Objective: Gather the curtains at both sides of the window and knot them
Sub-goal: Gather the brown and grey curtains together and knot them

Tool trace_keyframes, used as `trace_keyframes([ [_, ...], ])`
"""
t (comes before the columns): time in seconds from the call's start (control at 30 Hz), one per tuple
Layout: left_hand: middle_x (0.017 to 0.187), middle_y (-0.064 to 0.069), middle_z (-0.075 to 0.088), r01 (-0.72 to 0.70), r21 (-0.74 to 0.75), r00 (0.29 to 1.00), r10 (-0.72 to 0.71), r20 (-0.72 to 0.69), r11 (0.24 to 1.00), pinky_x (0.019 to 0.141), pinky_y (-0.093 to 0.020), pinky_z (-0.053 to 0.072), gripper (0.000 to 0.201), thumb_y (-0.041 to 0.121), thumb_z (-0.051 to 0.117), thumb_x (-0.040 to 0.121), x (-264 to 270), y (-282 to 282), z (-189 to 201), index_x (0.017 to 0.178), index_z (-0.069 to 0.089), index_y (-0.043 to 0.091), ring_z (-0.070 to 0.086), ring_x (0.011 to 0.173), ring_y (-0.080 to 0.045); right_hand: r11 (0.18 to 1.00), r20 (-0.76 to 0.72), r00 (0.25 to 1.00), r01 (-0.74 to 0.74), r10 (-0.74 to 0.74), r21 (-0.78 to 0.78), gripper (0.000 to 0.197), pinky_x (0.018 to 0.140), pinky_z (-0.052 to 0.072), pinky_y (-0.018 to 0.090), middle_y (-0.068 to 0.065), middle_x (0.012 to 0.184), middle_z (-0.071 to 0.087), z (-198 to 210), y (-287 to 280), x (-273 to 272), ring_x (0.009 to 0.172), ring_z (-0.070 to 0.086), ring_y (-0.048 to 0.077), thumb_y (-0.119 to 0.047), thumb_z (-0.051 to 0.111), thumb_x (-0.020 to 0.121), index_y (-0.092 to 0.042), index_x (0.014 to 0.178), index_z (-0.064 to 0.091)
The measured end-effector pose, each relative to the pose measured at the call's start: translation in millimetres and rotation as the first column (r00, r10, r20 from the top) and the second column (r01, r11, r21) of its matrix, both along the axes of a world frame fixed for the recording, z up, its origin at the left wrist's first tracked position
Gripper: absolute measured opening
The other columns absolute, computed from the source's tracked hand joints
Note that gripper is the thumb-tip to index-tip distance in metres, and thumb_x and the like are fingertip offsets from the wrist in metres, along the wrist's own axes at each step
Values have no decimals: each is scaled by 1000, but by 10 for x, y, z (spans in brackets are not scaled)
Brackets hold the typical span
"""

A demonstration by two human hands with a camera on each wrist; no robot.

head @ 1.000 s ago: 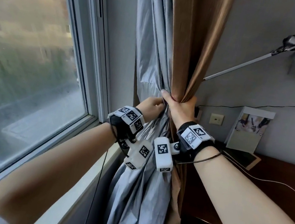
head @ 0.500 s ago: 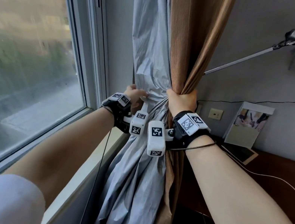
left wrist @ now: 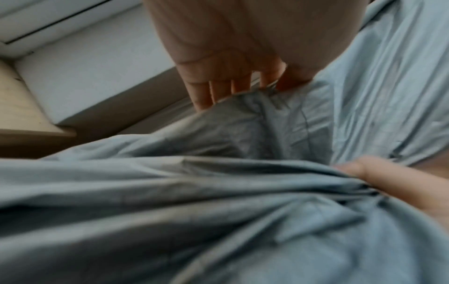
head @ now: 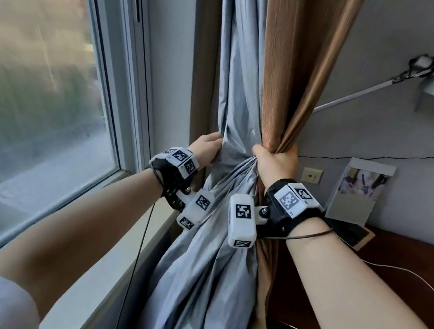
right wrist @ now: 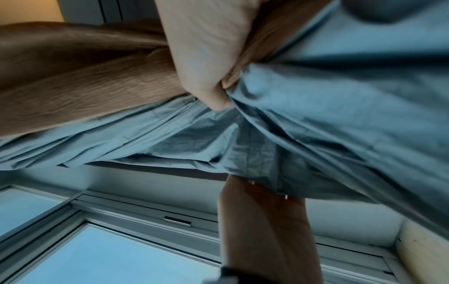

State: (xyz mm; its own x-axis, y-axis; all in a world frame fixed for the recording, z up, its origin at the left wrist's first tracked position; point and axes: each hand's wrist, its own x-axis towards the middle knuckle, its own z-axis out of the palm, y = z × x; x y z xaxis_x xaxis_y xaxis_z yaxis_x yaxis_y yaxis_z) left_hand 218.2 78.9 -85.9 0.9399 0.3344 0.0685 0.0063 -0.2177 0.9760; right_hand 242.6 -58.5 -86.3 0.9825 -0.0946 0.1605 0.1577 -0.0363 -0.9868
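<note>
In mid-frame the right hand [head: 277,162] clenches its fingers round the brown curtain [head: 294,62] and grey curtain [head: 233,80] together; the left hand [head: 205,148], pinching the grey edge just left, should feed that loose fold into the fist before knotting.

No legible text, wrist markers [head: 289,199] bear patterns only, seemingly
</note>
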Motion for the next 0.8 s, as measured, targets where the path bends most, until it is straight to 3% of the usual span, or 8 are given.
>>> trace_keyframes([
  [0.17, 82, -9, 54, 116, 135, 992, -108, -65, 984, 63, -26, 45, 22, 8, 36, 98, -256, -45, 23, 97, 57, 15, 49, 68, -17, 999, -7, 1000, -23, 23, -34, 66, 93, 47, 33, 5, 113, 63, 13, 57, -24, 102, 62, 26, -27, 76, 67, -17, 125, 45],
  [0.3, 117, -13, 63, 118, 418, 992, -85, -97, 901, 102, -36, 44, 34, 11, 37, 96, -286, -151, 59, 122, 57, 4, 57, 111, -23, 986, -49, 987, -158, 156, -52, 116, 99, 45, 34, 4, 122, 58, 6, 191, -182, 107, 58, 20, -56, 85, 41, -14, 133, 28],
  [0.37, 131, -16, 57, 125, 508, 991, -89, -95, 852, 107, -32, 39, 38, 6, 35, 95, -314, -213, 82, 128, 54, 1, 51, 125, -25, 986, -59, 989, -144, 139, -88, 127, 104, 44, 41, 6, 127, 57, 3, 229, -226, 114, 58, 25, -64, 80, 29, -18, 134, 25],
  [0.43, 124, -14, 60, 149, 521, 989, -117, -94, 840, 97, -24, 41, 37, 2, 36, 94, -371, -259, 104, 126, 55, 2, 55, 117, -23, 991, -68, 994, -89, 82, -105, 112, 102, 45, 42, 6, 125, 59, 14, 206, -226, 112, 59, 28, -59, 80, 40, -18, 131, 30],
  [0.5, 107, -5, 63, 203, 462, 979, -168, -117, 863, 81, -17, 41, 39, -2, 38, 92, -387, -257, 100, 124, 58, 8, 59, 92, -15, 992, -69, 998, -4, -5, -125, 87, 98, 46, 39, 8, 122, 62, 38, 141, -185, 110, 60, 31, -45, 78, 56, -17, 128, 37],
  [0.6, 108, -5, 67, 294, 194, 954, -277, -112, 936, 91, -25, 48, 35, -2, 44, 92, -369, -176, 99, 119, 61, 11, 59, 89, -10, 992, -35, 998, 53, -58, -116, 65, 91, 46, 34, 10, 120, 64, 54, 74, -118, 111, 60, 31, -33, 75, 66, -15, 123, 49],
  [0.7, 68, 6, 70, 79, -92, 996, -82, -32, 993, 66, -16, 53, 20, 10, 48, 93, -181, -36, 81, 84, 65, 13, 66, 63, -5, 989, -10, 997, 73, -75, -130, 59, 91, 48, 35, 11, 118, 65, 40, 73, -119, 110, 61, 33, -33, 73, 67, -15, 119, 52],
  [0.8, 90, -3, 70, -125, -247, 989, 102, -105, 961, 76, -26, 53, 40, 41, 44, 94, -2, 36, 71, 108, 58, 6, 67, 91, -14, 988, -13, 999, 42, -45, -147, 56, 90, 51, 39, 10, 111, 66, 1, 96, -144, 101, 63, 34, -34, 71, 67, -16, 117, 51],
])
